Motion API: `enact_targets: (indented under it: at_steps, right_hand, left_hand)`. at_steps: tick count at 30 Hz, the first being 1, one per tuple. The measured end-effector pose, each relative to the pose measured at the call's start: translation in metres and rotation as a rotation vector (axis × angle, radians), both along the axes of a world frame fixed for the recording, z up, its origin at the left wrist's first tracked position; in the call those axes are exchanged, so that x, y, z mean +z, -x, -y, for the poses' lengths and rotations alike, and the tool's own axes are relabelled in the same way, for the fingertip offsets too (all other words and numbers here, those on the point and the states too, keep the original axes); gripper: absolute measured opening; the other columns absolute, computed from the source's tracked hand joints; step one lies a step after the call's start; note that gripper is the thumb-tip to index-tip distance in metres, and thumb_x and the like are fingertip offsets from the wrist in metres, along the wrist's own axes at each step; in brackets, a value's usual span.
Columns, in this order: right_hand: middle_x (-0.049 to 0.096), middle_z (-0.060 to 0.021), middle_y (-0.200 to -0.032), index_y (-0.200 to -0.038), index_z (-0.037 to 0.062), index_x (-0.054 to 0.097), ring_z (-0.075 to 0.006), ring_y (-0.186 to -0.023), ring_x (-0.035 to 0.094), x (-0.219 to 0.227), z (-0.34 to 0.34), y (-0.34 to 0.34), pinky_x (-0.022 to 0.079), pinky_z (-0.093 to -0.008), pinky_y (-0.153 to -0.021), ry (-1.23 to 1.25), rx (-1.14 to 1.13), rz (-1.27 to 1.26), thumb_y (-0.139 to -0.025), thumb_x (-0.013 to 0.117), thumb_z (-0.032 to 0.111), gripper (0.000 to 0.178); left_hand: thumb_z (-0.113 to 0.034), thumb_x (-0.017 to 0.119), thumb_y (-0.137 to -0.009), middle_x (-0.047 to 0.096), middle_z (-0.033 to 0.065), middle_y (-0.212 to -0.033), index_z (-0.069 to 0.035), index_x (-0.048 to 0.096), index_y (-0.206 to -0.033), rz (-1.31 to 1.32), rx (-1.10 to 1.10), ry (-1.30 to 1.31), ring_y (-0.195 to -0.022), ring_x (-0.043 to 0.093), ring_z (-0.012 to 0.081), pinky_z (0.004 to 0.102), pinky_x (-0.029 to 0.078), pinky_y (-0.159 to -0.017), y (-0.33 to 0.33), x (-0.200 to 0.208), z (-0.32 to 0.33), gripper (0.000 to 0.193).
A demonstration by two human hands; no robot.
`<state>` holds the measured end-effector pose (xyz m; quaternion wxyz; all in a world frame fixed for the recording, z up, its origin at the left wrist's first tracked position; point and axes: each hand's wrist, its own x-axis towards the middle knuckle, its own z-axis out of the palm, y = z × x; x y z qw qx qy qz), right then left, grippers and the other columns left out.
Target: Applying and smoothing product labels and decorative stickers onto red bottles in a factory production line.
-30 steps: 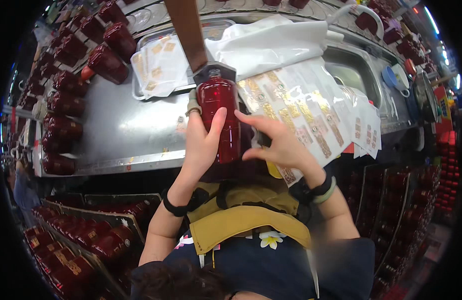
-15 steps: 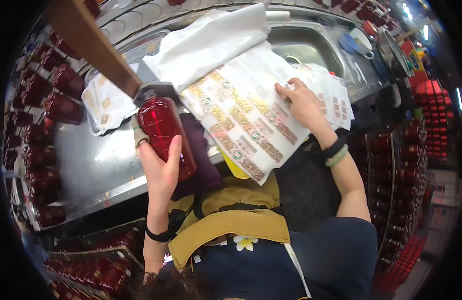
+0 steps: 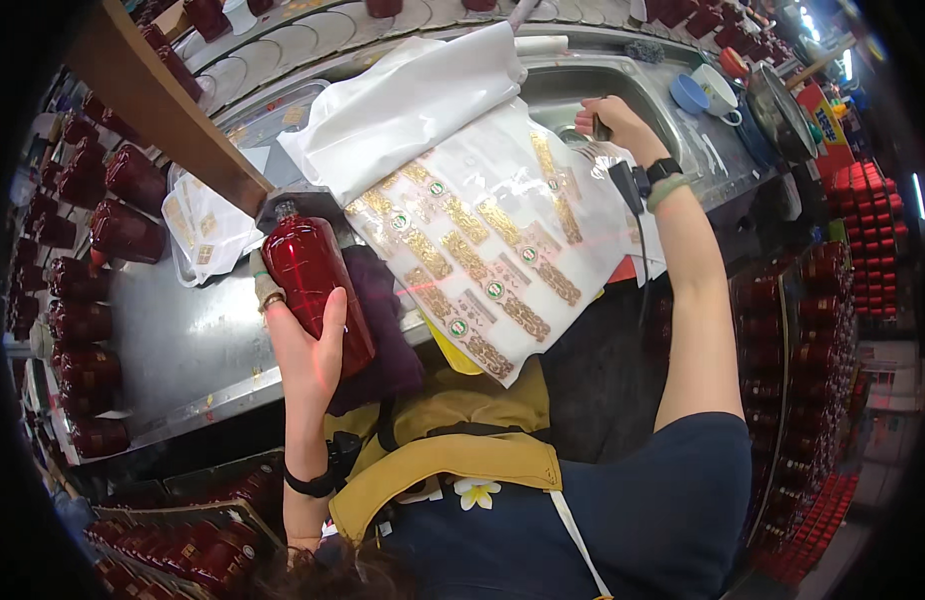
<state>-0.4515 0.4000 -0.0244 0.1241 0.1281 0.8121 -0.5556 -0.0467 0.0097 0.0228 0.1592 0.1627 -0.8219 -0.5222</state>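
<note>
A dark red glass bottle (image 3: pixel 308 270) leans on a purple cloth (image 3: pixel 378 310), its neck toward a wooden post. My left hand (image 3: pixel 308 345) wraps its lower left side, thumb along the near face. To the right of it lies a sheet of gold and brown decals (image 3: pixel 483 270) with small green emblems, its white backing (image 3: pixel 413 110) folded away at the far side. Over the sink's near edge, my right hand (image 3: pixel 618 120) is curled with a dark object between its fingers, too small to name. A black piece with a cord (image 3: pixel 628 185) hangs beside that wrist.
Behind the sheet is a steel sink (image 3: pixel 633 85), with a blue cup (image 3: pixel 689 93) to its right. The wooden post (image 3: pixel 173 110) rises at the left. Decal pieces (image 3: pixel 208 225) lie on a tray. Rows of red jars (image 3: pixel 128 230) stand left; red stacks (image 3: pixel 863 270) stand right.
My right hand has left the decal sheet and moved away toward the sink, its fingers now curled. The sheet has shifted slightly. My left hand still holds the bottle, a little farther left.
</note>
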Motion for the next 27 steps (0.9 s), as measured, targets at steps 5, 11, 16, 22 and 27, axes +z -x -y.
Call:
enact_targets:
  at_steps: [5, 11, 16, 22, 27]
  right_hand:
    - [0.061, -0.0081, -0.077, -0.101, -0.0034, 0.063, -0.0197, -0.067, 0.06, -0.05, -0.021, 0.037, 0.054, -0.0347, -0.063, 0.17, 0.085, 0.141, -0.097, 0.056, 0.007, 0.013]
    - [0.069, -0.0185, -0.102, -0.116, -0.0132, 0.061, -0.0259, -0.087, 0.071, 0.045, 0.044, -0.044, 0.062, -0.0375, -0.076, 0.446, 0.348, 0.329, -0.098, 0.05, 0.002, 0.025]
    - [0.063, -0.0299, -0.133, -0.14, -0.0129, 0.051, -0.036, -0.118, 0.069, 0.076, 0.082, -0.129, 0.062, -0.049, -0.096, 0.344, 0.701, 0.499, -0.097, 0.048, 0.002, 0.046]
    - [0.058, -0.0173, -0.143, -0.148, 0.0105, 0.054, -0.035, -0.133, 0.056, 0.049, 0.109, -0.207, 0.049, -0.0463, -0.108, -0.247, 1.028, -0.292, -0.088, 0.057, 0.002, 0.06]
    - [0.039, -0.0169, -0.163, -0.158, 0.0194, 0.043, -0.043, -0.149, 0.037, 0.023, 0.104, -0.306, 0.031, -0.0689, -0.115, -0.92, 1.286, -0.861, -0.084, 0.069, 0.012, 0.078]
  left_hand:
    - [-0.016, 0.072, -0.096, 0.061, 0.0156, -0.13, 0.004, 0.037, -0.151, 0.001, 0.012, -0.043, -0.113, 0.061, 0.0227, 0.0369, 0.049, -0.1, 0.008, 0.003, -0.004, 0.068]
    - [-0.016, 0.072, -0.096, 0.061, 0.0163, -0.129, 0.004, 0.04, -0.147, 0.004, 0.042, 0.03, -0.112, 0.062, 0.0241, 0.0375, 0.049, -0.1, 0.004, 0.001, -0.004, 0.064]
    - [-0.017, 0.074, -0.092, 0.063, 0.0191, -0.124, 0.006, 0.046, -0.141, -0.143, 0.13, 0.123, -0.106, 0.063, 0.0268, 0.0398, 0.05, -0.097, 0.009, -0.002, -0.009, 0.06]
    - [-0.019, 0.075, -0.092, 0.06, 0.0207, -0.129, 0.007, 0.037, -0.152, -0.009, 0.061, 0.041, -0.112, 0.062, 0.0285, 0.0404, 0.049, -0.101, 0.003, -0.003, -0.005, 0.075]
    - [-0.021, 0.075, -0.093, 0.061, 0.0202, -0.127, 0.006, 0.037, -0.151, -0.058, 0.078, 0.109, -0.112, 0.062, 0.0283, 0.041, 0.049, -0.101, 0.002, -0.008, -0.002, 0.074]
